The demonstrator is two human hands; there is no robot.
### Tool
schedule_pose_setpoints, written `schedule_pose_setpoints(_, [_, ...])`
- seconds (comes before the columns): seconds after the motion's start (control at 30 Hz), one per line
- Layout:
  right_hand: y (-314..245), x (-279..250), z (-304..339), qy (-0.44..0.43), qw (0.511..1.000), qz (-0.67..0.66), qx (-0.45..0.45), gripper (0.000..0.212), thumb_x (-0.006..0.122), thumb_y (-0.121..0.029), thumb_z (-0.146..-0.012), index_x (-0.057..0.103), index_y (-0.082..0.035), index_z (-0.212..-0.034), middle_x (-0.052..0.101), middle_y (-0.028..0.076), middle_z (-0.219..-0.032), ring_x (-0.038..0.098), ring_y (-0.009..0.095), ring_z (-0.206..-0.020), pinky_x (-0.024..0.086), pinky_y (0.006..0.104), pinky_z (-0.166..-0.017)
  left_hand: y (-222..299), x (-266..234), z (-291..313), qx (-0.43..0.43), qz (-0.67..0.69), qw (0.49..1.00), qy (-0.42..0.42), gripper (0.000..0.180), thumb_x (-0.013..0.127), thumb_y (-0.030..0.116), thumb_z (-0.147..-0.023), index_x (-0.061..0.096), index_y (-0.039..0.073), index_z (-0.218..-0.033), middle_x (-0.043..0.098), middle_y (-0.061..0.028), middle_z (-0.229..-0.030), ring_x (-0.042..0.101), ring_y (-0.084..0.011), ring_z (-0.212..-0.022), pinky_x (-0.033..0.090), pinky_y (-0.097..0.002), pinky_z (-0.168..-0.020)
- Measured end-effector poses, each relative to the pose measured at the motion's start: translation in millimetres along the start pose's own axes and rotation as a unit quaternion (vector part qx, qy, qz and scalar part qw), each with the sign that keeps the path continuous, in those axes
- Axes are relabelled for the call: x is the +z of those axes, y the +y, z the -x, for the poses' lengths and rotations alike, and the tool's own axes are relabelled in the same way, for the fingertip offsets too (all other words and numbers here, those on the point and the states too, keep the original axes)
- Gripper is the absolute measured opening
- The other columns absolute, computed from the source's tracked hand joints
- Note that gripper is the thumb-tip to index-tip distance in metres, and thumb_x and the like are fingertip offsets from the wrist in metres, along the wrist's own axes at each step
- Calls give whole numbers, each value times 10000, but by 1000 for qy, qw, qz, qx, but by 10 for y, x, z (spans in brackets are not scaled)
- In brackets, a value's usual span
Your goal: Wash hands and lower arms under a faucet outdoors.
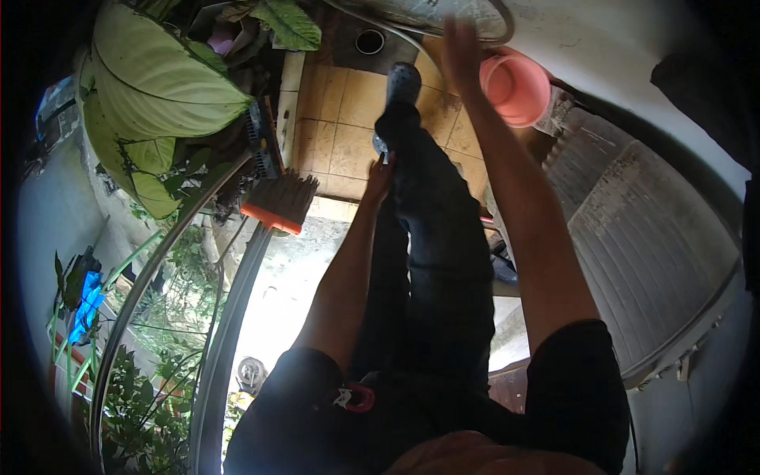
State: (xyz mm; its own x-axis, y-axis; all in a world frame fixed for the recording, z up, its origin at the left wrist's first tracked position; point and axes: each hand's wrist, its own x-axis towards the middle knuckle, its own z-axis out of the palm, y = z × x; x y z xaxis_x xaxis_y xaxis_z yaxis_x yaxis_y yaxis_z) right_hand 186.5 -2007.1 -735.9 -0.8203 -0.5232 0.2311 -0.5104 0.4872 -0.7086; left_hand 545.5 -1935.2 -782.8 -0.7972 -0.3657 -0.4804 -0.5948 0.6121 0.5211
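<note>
My left hand point(381, 180) hangs low beside my dark trouser leg point(443, 214), its fingers partly hidden; a small pale spot shows at the fingertips, and I cannot make out what it is. Stretched far forward, my right hand point(460, 54) is smeared by motion near a pale hose point(400, 34) and the rim of a large round pan-like thing point(451, 9). Just right of that wrist stands a pink bucket point(532, 89). One foot, in a dark clog with holes point(404, 82), is forward on the yellowish tiles point(356, 146).
A broom with grey bristles and an orange head point(271, 219) is at the left, bristles up. Large green leaves point(162, 75) hang beyond it. A ribbed grey panel point(649, 218) stands at the right by the wall. Ahead, a dark slab has a round opening point(369, 42).
</note>
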Motion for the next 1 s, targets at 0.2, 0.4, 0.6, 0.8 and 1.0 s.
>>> schedule_pose_setpoints(0.2, [1379,-739,3267,-313,886,1,341,408,560,-361,-925,580,15,-1082,635,169,-1025,615,258,-981,465,402,-839,644,306,-211,-342,624,697,-95,559,610,515,-896,640,-13,-1080,638,-110,-1029,596,-215,-997,471,-371,-835])
schedule_pose_setpoints(0.4, [1214,-957,2746,-285,869,-145,377,405,541,-344,-940,576,18,-1119,631,141,-1057,598,234,-995,452,376,-886,365,557,134,-283,486,826,-40,530,643,506,-869,683,-22,-864,623,-111,-697,632,-231,-746,479,-366,-742])
schedule_pose_setpoints(0.6, [1095,-1630,2792,-263,816,-251,450,405,522,-328,-955,572,21,-1155,627,112,-1089,580,211,-1009,438,349,-934,798,-78,8,-205,517,829,-53,534,512,500,-941,660,-9,-1007,674,-212,-845,672,-315,-851,478,-415,-729])
schedule_pose_setpoints(0.8, [929,-1471,2453,-225,755,-391,476,407,503,-311,-970,568,24,-1192,622,83,-1122,562,188,-1023,425,323,-981,843,-815,-676,-95,363,927,-13,404,515,391,-958,640,10,-911,643,-255,-906,636,-404,-925,483,-421,-757])
schedule_pose_setpoints(1.0, [580,-1394,2084,-308,888,-172,295,237,600,-207,-897,568,-17,-1036,625,132,-983,605,195,-904,479,331,-806,867,-1353,-754,-55,252,966,-10,285,536,306,-949,626,36,-944,652,-224,-904,619,-406,-928,482,-441,-785])
